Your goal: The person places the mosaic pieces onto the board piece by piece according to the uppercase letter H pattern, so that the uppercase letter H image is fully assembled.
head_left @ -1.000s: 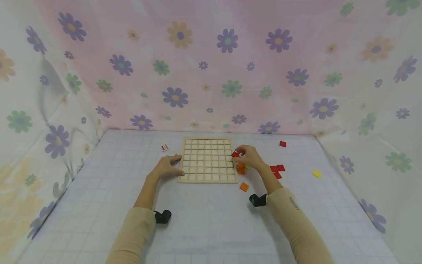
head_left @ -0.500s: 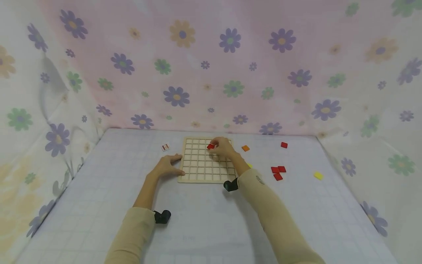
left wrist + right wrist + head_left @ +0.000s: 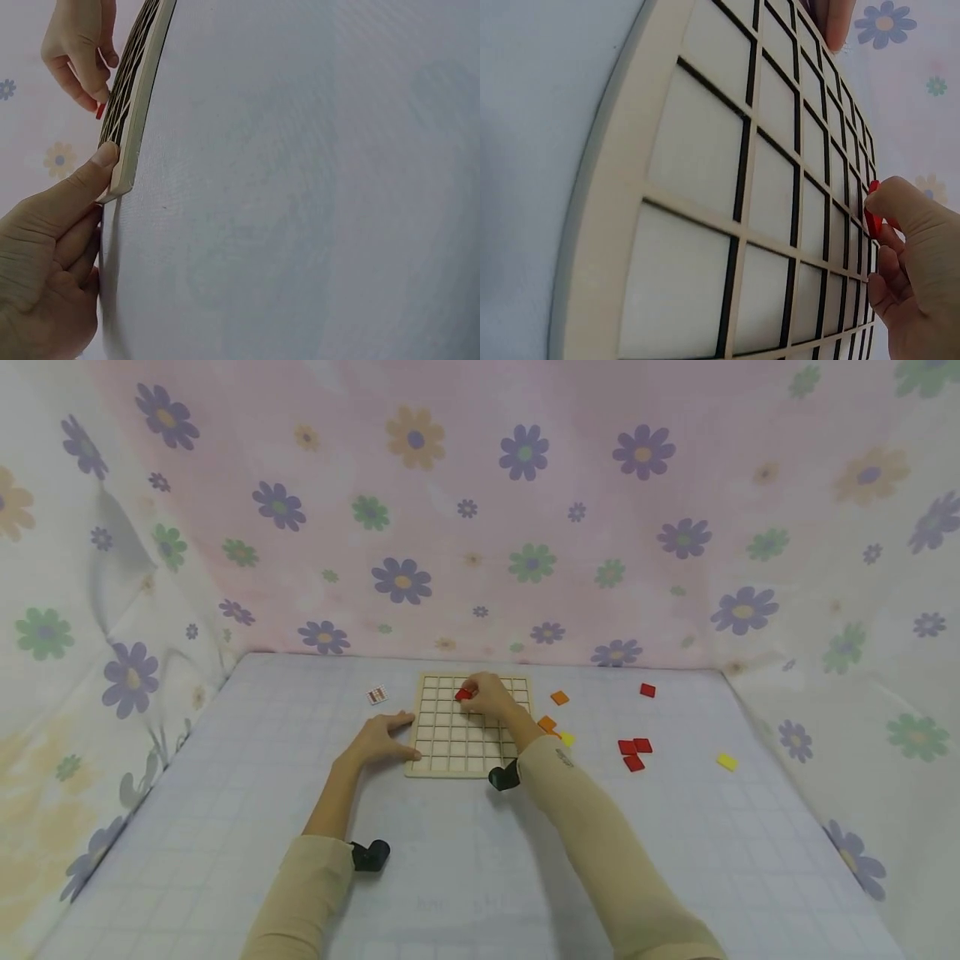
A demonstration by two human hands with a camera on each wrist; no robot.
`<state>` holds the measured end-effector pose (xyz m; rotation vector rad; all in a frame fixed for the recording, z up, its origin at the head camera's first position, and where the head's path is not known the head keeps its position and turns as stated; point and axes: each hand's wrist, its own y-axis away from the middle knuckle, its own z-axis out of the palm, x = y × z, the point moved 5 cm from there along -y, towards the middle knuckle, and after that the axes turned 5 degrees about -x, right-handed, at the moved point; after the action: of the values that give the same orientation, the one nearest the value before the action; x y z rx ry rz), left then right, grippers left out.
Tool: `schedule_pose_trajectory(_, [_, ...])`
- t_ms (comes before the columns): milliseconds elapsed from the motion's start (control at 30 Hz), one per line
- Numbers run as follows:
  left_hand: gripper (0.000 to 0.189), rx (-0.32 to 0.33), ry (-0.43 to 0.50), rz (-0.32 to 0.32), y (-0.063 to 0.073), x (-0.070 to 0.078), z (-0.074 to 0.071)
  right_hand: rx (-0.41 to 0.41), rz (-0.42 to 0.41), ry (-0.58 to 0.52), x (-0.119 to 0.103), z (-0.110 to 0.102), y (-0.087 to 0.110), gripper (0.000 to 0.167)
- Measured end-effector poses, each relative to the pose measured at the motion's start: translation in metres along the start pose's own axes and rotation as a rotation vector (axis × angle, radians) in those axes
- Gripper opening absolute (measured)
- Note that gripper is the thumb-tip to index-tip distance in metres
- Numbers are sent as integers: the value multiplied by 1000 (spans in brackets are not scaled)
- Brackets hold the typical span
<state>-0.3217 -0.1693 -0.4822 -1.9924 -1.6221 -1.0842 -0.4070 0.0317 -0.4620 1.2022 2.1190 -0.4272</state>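
- As I watch from here, the right hand (image 3: 489, 693) pinches a red tile (image 3: 463, 695) between thumb and fingers, above the 12 o'clock half of the gridded board (image 3: 442, 748); I can't tell whether tile and board touch.
- I see the left hand (image 3: 375, 739) spread wide at the board's 9 o'clock edge, touching it.
- Between 9 and 10 o'clock, I have a printed card (image 3: 377, 695).
- Toward 3 o'clock lie 3 clustered red tiles (image 3: 634, 763) and, farther out, a yellow tile (image 3: 727, 762).

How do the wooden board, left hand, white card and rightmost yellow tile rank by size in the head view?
1. Wooden board, clearly largest
2. Left hand
3. White card and rightmost yellow tile: they look about alike, so I can't rank them
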Motion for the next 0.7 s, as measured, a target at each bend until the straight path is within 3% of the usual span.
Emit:
schedule_pose_trajectory(533, [84, -4, 29, 10, 2, -1, 3, -67, 3, 28, -6, 16, -5, 28])
schedule_pose_trajectory(700, [83, 13, 27, 15, 1, 0, 2, -98, 17, -33, -5, 14, -5, 29])
